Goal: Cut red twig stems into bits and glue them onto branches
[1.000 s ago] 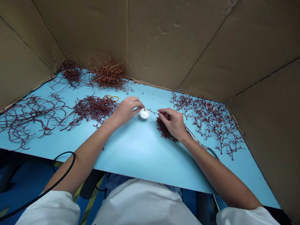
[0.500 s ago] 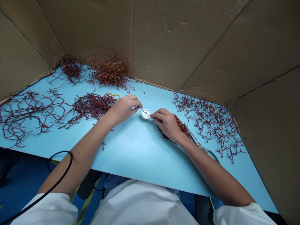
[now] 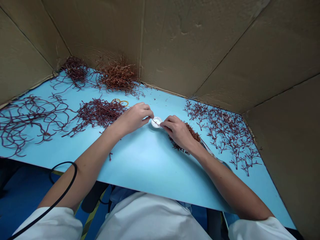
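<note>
Both arms reach forward over the light blue worktop (image 3: 140, 166), and the hands meet almost in front of the body. The left hand (image 3: 138, 117) comes from the left side, its back turned upward and the wrist only a little bent; the thumb and the forefinger are pressed together upon one end of a thin twig (image 3: 156, 122). The right hand (image 3: 179, 132) comes from the right side and points to the left, its fingers curled; its grip is also closed by the fingertips, upon the other end of the same twig. So the twig is located between the two hands, just over a small white dish (image 3: 157, 127). Whether it touches the dish, I cannot tell.

The right hand partly covers a heap of short twigs (image 3: 193, 133), and beside its wrist lies a pair of scissors (image 3: 210, 152), half hidden by the forearm. Near the left hand there is a pile of dark red twigs (image 3: 96, 113), with yellow rings (image 3: 124, 102) behind it. Farther to the right, many branched twigs (image 3: 225, 128) are spread; at the far left, long curly stems (image 3: 32, 120) lie loosely. A black cable (image 3: 75, 171) passes over the left forearm.
</note>
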`<state>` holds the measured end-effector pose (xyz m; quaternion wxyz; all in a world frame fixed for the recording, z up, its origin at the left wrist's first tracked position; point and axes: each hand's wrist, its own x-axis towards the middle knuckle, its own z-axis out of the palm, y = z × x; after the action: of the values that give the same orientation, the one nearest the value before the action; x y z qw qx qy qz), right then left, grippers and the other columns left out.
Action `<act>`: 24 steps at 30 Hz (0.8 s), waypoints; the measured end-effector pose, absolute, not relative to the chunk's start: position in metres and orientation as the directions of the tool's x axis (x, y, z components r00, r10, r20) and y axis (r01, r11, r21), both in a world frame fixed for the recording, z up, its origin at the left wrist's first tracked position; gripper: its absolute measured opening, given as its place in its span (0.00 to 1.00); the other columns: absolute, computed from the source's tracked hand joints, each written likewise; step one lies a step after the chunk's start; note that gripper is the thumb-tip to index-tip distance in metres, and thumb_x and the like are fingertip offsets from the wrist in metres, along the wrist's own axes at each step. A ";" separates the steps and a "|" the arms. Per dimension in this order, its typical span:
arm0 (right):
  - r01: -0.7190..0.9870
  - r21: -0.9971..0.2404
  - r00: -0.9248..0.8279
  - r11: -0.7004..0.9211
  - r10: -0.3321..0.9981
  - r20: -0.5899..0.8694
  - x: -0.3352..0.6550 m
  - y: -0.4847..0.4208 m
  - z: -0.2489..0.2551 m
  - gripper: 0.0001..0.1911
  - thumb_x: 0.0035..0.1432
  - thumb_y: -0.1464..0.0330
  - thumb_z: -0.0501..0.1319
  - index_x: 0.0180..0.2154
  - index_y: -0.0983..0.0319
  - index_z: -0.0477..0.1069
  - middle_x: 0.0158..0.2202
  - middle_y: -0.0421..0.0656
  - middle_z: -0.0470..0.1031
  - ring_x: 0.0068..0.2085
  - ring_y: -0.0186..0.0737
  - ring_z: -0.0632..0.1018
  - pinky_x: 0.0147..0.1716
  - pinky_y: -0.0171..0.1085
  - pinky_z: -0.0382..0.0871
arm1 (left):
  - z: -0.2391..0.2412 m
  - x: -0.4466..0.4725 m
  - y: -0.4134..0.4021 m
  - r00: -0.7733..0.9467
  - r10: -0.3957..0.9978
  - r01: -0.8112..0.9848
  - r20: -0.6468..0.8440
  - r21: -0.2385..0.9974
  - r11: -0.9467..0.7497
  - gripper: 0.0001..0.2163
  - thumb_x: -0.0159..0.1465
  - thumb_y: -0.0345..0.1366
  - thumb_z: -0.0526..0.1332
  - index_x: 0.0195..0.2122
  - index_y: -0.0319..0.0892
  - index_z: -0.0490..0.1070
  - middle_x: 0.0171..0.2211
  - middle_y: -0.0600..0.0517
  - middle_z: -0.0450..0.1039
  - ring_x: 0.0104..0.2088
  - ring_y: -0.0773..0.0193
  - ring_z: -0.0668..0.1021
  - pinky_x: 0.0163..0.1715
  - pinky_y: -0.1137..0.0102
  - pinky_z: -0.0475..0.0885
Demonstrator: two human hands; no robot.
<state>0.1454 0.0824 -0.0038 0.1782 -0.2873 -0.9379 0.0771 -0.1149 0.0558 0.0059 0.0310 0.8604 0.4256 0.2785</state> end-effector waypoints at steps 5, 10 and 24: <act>0.500 -0.227 -0.763 0.836 0.549 0.342 0.146 0.083 -0.002 0.16 0.76 0.66 0.54 0.48 0.62 0.80 0.41 0.51 0.78 0.42 0.49 0.75 0.42 0.45 0.71 | 0.006 -0.114 0.056 0.460 0.754 0.717 0.469 0.304 -0.627 0.07 0.71 0.28 0.61 0.41 0.41 0.80 0.39 0.46 0.80 0.43 0.54 0.78 0.44 0.62 0.73; 0.515 -0.232 -0.728 0.825 0.564 0.391 0.150 0.081 -0.002 0.16 0.77 0.64 0.53 0.49 0.62 0.78 0.42 0.52 0.78 0.42 0.50 0.75 0.42 0.46 0.70 | 0.005 -0.114 0.056 0.422 0.763 0.703 0.490 0.354 -0.617 0.08 0.73 0.30 0.59 0.42 0.41 0.79 0.40 0.46 0.80 0.44 0.53 0.78 0.45 0.62 0.73; 0.503 -0.447 -0.622 0.740 0.669 0.407 0.158 0.076 -0.010 0.13 0.76 0.63 0.55 0.46 0.58 0.78 0.40 0.48 0.78 0.42 0.47 0.77 0.44 0.45 0.72 | -0.002 -0.108 0.059 0.415 0.812 0.738 0.411 0.370 -0.564 0.10 0.74 0.32 0.58 0.43 0.40 0.80 0.40 0.44 0.80 0.44 0.53 0.77 0.46 0.60 0.73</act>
<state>0.1582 0.0758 -0.0097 0.2835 -0.3296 -0.8885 0.1466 -0.1084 0.0585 -0.0021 0.0655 0.8385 0.4623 0.2809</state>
